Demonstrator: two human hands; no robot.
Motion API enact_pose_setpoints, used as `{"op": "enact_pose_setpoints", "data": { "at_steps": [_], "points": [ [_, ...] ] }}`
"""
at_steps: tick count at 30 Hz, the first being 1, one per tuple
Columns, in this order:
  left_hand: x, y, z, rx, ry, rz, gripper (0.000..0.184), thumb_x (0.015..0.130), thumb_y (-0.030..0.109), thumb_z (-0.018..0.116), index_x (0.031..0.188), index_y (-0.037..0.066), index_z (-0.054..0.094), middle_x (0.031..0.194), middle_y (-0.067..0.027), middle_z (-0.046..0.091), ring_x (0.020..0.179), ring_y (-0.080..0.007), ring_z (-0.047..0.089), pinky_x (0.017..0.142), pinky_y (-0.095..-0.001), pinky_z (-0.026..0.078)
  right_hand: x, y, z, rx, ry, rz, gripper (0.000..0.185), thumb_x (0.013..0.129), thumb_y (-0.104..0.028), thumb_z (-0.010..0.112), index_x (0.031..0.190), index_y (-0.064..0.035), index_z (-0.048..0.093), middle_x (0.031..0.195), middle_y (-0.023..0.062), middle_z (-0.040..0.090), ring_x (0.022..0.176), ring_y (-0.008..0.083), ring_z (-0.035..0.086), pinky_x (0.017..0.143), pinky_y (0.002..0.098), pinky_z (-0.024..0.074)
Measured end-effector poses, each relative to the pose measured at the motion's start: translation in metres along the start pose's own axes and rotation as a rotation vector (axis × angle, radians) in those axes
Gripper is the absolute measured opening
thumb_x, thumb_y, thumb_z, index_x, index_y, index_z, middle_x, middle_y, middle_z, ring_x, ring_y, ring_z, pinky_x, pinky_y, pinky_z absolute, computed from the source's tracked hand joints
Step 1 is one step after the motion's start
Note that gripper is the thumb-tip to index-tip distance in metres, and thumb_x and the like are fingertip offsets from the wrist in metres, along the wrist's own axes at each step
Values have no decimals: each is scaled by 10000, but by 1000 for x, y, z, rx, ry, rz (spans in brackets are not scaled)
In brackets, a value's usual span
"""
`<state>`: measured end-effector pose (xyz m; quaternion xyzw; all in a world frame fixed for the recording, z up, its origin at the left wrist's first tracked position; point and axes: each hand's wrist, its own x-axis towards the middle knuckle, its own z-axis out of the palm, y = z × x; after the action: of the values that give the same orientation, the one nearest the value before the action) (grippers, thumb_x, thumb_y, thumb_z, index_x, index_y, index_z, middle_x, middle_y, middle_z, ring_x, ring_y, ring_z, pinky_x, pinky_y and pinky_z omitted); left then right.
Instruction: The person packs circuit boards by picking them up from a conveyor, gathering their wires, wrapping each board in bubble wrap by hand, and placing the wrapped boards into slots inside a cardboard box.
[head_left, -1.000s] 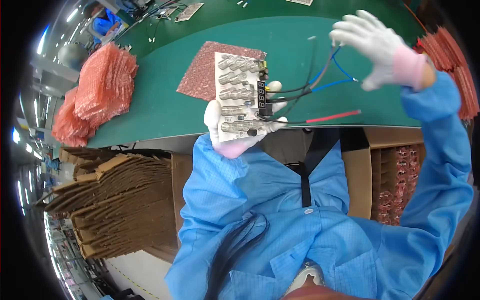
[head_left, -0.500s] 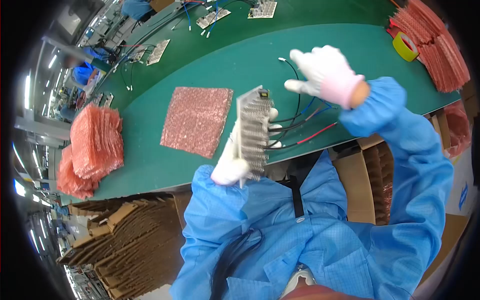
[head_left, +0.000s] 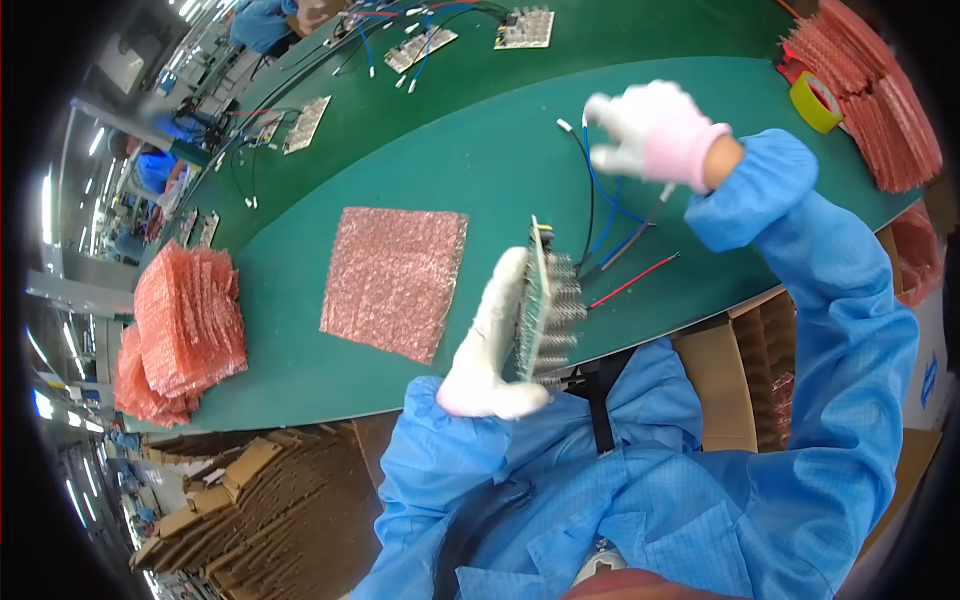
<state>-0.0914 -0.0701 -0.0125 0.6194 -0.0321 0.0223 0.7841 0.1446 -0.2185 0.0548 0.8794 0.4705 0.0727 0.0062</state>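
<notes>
My left hand (head_left: pixel 490 350), in a white glove, grips a green circuit board (head_left: pixel 536 310) by its edges. The board is tilted up on edge, its rows of grey components facing right. Black, blue, brown and red wires (head_left: pixel 612 235) trail from its right side over the green table. My right hand (head_left: pixel 645 135), also gloved, hovers above the wire ends with thumb and forefinger apart. A blue wire's white tip (head_left: pixel 586 121) lies close to its forefinger; whether they touch I cannot tell. To the left, a pink bubble-wrap pouch (head_left: pixel 395 280) lies flat on the table.
Stacked pink bubble-wrap pouches stand at the left (head_left: pixel 190 315) and far right (head_left: pixel 870 90), with yellow tape (head_left: pixel 816 102) beside the right stack. More wired boards (head_left: pixel 524 28) lie along the back. Cardboard dividers (head_left: pixel 270 510) sit below the table edge. Another person (head_left: pixel 262 25) is at the far left.
My left hand has turned the board more edge-on and shifted it right and slightly down. My right hand's fingers have drawn closer together. The wires have spread, a blue one now reaching up beside the fingers.
</notes>
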Motion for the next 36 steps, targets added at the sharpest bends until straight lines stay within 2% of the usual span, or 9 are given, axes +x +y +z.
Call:
{"op": "enact_pose_setpoints", "data": {
  "at_steps": [4, 8, 12, 14, 16, 24, 30, 34, 36],
  "points": [
    [-1, -12, -3, 165, -193, 16, 1347, 476, 439, 888, 1451, 53, 42, 1482, -144, 161, 1360, -265, 211, 1110, -396, 137, -6, -14, 33, -168, -188, -51, 525, 681, -303, 658, 1118, -57, 503, 697, 145, 633, 689, 325, 620, 635, 424, 479],
    [1, -13, 1, 214, -135, 218, 1085, 663, 362, 805, 1442, 54, 115, 1445, -150, 262, 1306, -273, 317, 1088, -414, 239, -9, -22, 29, 95, -111, 114, 582, 703, -181, 646, 1230, -58, 432, 762, 119, 642, 798, 300, 616, 674, 404, 486],
    [14, 5, -6, -791, 319, -231, 645, 880, 510, 407, 1362, 86, 346, 1305, -196, 451, 1101, -355, 512, 947, -529, 406, -24, -39, 8, 449, 674, 26, 459, 757, -13, 560, 1205, -76, 475, 827, 63, 636, 858, 285, 595, 775, 378, 486],
    [12, 10, -5, -1011, 132, -125, 712, 860, 589, 355, 1356, 79, 359, 1301, -202, 456, 1107, -387, 500, 950, -548, 391, -38, -61, -18, 347, 362, -282, 405, 735, -5, 581, 1134, -62, 539, 902, 67, 618, 885, 262, 596, 817, 377, 483],
    [11, 1, -9, -1073, -7, -8, 747, 845, 622, 340, 1356, 77, 358, 1308, -201, 451, 1130, -384, 482, 968, -564, 362, -53, -71, -13, 289, 452, -602, 339, 707, -5, 600, 1043, -38, 573, 972, 58, 592, 925, 239, 583, 872, 394, 463],
    [15, 1, -7, -952, 80, -88, 977, 692, 768, 406, 1400, 105, 292, 1375, -191, 377, 1250, -380, 371, 991, -589, 289, -70, -55, -8, 34, 115, -618, 609, 629, -364, 695, 1104, -15, 544, 1105, 117, 556, 923, 242, 561, 914, 404, 424],
    [14, 7, -9, -1021, -97, 14, 907, 792, 545, 596, 1426, 51, 175, 1424, -221, 278, 1256, -375, 380, 1009, -546, 342, -66, -51, 8, -71, 431, -604, 470, 730, -186, 597, 1163, -28, 502, 653, 35, 525, 676, 214, 593, 707, 339, 507],
    [13, 20, -27, -602, -271, -4, 932, 783, 446, 673, 1432, 64, 124, 1429, -205, 257, 1238, -356, 409, 939, -497, 440, -53, -42, -15, 98, -267, -462, 306, 768, -175, 626, 1056, -75, 592, 662, 93, 585, 562, 226, 589, 518, 340, 475],
    [11, 27, -26, -593, -276, -71, 926, 774, 444, 680, 1423, 59, 144, 1404, -196, 296, 1224, -357, 423, 928, -500, 449, -47, -33, -21, 802, -553, -443, 254, 805, -230, 651, 985, -51, 628, 690, 102, 613, 548, 196, 585, 519, 305, 457]
  ]
}}
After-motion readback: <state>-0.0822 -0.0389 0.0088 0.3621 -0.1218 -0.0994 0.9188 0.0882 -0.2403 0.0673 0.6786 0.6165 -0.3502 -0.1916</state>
